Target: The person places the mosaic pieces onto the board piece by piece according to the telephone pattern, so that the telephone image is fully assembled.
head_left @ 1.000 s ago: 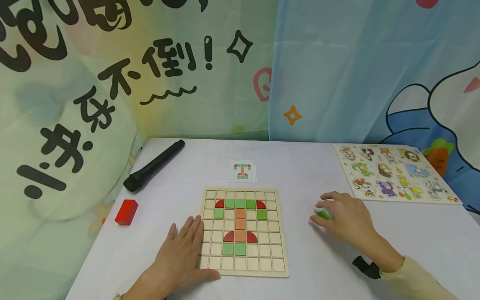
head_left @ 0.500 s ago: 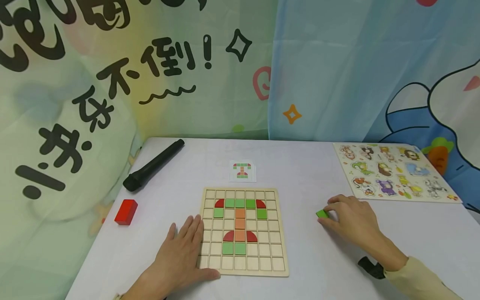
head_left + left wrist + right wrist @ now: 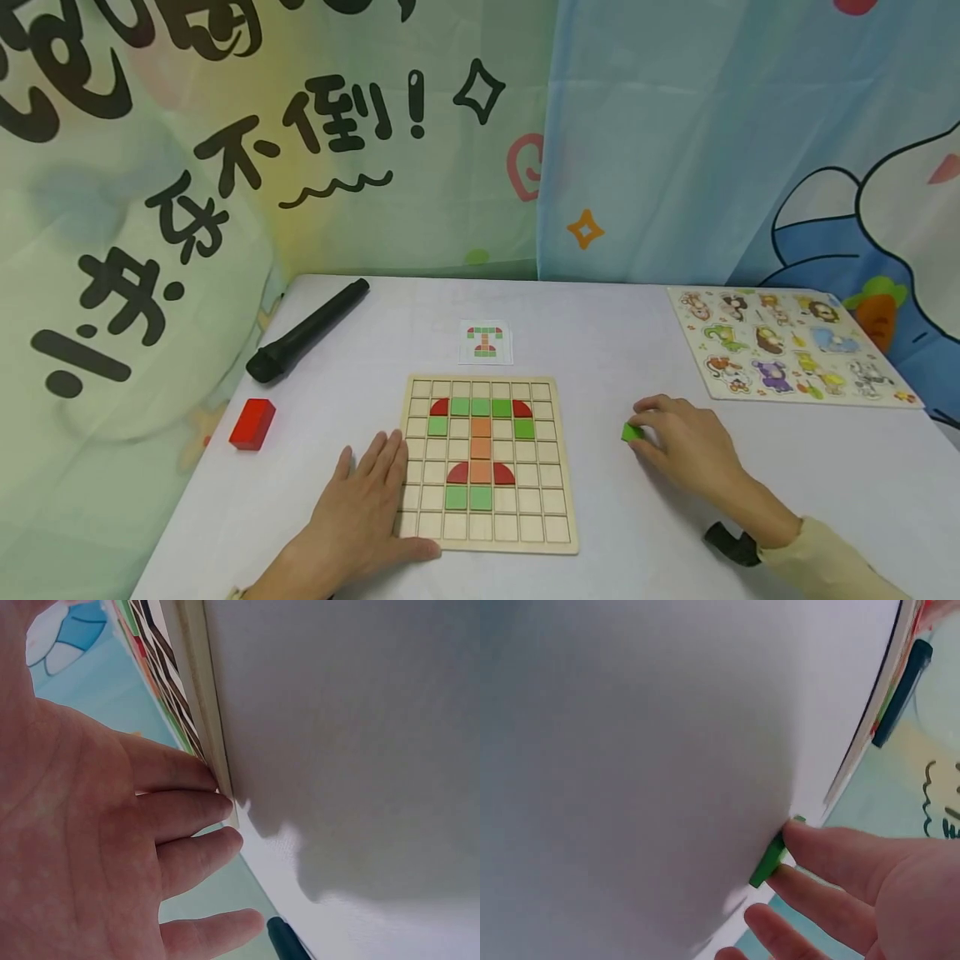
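A small green tile [image 3: 632,432] is pinched between the thumb and fingers of my right hand [image 3: 692,448], over the table to the right of the grid board. In the right wrist view the same tile [image 3: 769,861] shows nearly edge-on, thumb on one side. My left hand [image 3: 358,510] lies against the left edge of the wooden grid board [image 3: 556,528], fingers straight and thumb by its near edge. Green, red and orange pieces fill some squares, forming a T-like figure with a wider base. In the left wrist view, the fingertips touch the board's side.
Behind the board lies a small pattern card [image 3: 486,342] with a similar coloured figure. A black microphone [image 3: 307,332] and a red block [image 3: 252,424] are at the left. An animal sticker sheet [image 3: 795,346] lies at the back right, before a printed curtain [image 3: 637,150].
My right hand shifts slightly right, then back left and a little nearer, with the green tile turning in its fingers. The left hand and the board stay in place.
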Available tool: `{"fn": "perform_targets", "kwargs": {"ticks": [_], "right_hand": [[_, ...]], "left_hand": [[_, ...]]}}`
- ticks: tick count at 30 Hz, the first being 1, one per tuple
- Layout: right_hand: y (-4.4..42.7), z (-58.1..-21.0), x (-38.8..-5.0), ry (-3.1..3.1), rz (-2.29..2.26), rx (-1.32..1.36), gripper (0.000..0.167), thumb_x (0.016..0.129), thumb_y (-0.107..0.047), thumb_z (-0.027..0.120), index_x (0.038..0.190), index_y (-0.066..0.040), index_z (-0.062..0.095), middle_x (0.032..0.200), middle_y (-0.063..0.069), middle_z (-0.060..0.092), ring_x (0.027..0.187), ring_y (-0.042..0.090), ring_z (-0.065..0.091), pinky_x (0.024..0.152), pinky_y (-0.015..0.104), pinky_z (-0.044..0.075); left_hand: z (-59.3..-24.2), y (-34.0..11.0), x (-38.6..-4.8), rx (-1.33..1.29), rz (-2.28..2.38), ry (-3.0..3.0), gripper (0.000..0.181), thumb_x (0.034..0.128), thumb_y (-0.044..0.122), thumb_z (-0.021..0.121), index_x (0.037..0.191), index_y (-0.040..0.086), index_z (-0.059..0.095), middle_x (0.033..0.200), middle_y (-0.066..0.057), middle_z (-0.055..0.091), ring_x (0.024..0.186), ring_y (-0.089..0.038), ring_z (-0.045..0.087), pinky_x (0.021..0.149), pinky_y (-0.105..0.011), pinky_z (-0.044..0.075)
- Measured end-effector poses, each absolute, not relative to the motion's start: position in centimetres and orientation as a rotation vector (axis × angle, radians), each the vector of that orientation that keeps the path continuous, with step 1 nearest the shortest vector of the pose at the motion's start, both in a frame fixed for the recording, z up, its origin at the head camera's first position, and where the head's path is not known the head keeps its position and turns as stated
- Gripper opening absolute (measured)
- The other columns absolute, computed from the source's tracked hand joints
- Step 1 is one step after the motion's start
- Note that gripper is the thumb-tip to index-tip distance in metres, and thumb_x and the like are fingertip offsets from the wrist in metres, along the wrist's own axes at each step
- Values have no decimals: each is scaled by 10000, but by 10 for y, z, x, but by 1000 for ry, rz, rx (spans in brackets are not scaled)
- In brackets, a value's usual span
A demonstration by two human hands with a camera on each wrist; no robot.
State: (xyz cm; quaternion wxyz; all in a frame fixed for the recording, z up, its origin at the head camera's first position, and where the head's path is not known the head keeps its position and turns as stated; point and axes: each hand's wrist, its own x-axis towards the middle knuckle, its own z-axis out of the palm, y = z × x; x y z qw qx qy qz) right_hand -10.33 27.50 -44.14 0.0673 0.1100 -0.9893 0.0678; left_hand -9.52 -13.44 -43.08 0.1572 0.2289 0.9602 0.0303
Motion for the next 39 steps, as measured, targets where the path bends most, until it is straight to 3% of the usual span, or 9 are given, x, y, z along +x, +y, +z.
{"fn": "perform_targets", "kwargs": {"ticks": [8,14,19,29,39], "right_hand": [[261,-442,-101,-2971,160,383,232,813,-209,867,1015,-122,795,1193,107,723,1040,351,693,795,573,536],[264,-441,-103,-2962,125,375,272,788,-330,880,988,-157,818,1179,99,729,1021,360,682,735,541,534],[267,-440,-104,-2943,121,381,239,782,-339,883,952,-179,829,1143,81,742,982,346,687,699,518,530],[254,-433,-100,-2941,157,393,233,796,-290,876,982,-161,821,1183,94,735,1051,350,685,789,566,534],[196,-419,-93,-2871,221,592,263,808,-369,865,993,-192,806,1208,22,713,1149,264,659,900,502,526]], "left_hand": [[-433,-135,-94,671,78,2769,1248,735,845,646,1576,-22,333,1665,-176,337,1550,-392,315,1203,-681,261],[-433,-136,-93,683,93,2780,1257,736,856,634,1571,-35,335,1662,-185,340,1547,-395,319,1200,-680,265],[-432,-135,-93,681,88,2778,1261,733,857,635,1573,-32,332,1664,-183,335,1548,-395,317,1202,-680,263],[-432,-135,-93,691,78,2785,1252,733,852,641,1561,-42,351,1652,-190,357,1538,-398,336,1193,-679,282],[-431,-135,-94,678,77,2763,1252,739,852,637,1572,-33,335,1663,-188,335,1551,-398,309,1201,-684,260]]}}
